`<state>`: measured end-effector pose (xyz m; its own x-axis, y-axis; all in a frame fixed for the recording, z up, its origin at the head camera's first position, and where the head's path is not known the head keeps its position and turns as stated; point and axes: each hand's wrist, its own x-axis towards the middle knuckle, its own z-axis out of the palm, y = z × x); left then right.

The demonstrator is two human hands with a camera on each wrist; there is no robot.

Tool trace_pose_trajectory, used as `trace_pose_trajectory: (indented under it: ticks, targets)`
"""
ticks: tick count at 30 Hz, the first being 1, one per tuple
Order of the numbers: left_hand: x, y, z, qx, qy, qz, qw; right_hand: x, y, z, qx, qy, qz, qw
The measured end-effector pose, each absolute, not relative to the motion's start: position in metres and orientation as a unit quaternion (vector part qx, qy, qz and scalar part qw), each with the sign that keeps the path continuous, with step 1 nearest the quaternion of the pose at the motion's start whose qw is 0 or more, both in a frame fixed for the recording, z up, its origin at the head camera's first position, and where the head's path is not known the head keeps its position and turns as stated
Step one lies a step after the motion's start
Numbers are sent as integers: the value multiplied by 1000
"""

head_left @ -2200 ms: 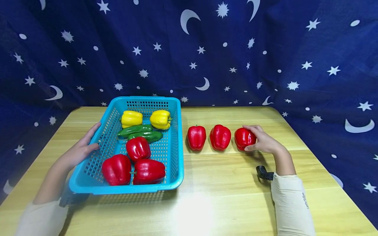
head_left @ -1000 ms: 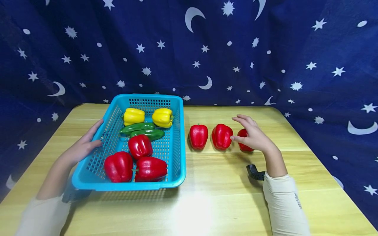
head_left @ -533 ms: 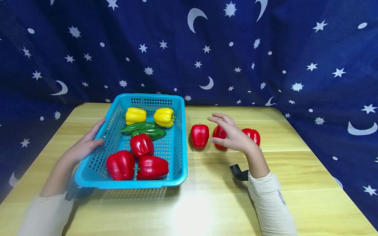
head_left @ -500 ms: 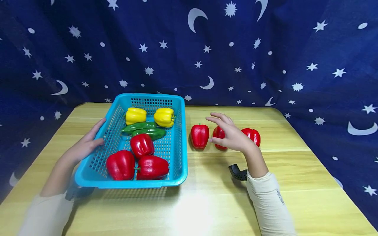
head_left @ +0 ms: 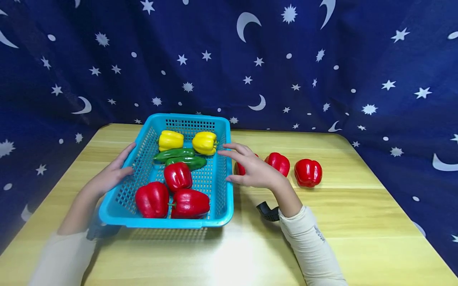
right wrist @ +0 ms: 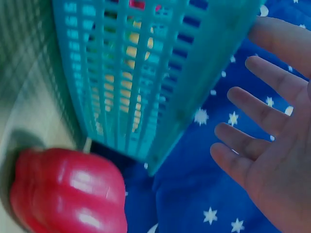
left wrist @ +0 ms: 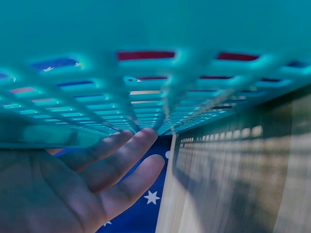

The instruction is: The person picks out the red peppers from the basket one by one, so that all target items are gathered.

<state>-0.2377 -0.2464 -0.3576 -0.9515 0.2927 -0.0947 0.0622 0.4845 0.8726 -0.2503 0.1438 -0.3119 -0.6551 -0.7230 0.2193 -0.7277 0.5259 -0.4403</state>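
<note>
A blue plastic basket (head_left: 162, 223) stands on the table's left half. Inside are two yellow bell peppers (head_left: 171, 140), two green chili peppers (head_left: 186, 162) and three red bell peppers (head_left: 190, 203). My left hand (head_left: 111, 174) rests along the basket's left wall, its fingers fairly straight in the left wrist view. At the right wall is my right hand (head_left: 252, 167), fingers spread and holding nothing; the right wrist view shows most fingers apart from the rim. Beyond it lie three more red bell peppers, one largely hidden by the hand, one partly hidden (head_left: 278, 163), one fully visible (head_left: 308, 173).
The light wooden table (head_left: 358, 222) reaches toward a dark blue cloth (head_left: 300, 71) with white stars and moons behind it. A black wrist-worn piece (head_left: 268, 212) sticks out beside the right sleeve (head_left: 309, 242).
My right hand has let go of the rightmost red bell pepper and moved left to the basket's right wall. My left hand stays at the left wall; the view has shifted slightly.
</note>
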Motion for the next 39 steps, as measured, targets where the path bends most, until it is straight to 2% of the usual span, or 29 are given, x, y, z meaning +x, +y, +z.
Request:
trace_pose_trajectory:
  ticks: [6,13,25,39]
  targets:
    - [-238,-247,-358,105,851,502,115,-245,122,-316,455,-861,228,-3]
    - [-238,-245,-359,102,849,505,118,-239,99,-323,485,-856,166,-59]
    - [-237,-247,-358,111,845,510,116,-239,81,-321,540,-834,54,-99]
    - [-236,-248,-359,111,847,509,108,-236,59,-326,534,-825,19,-184]
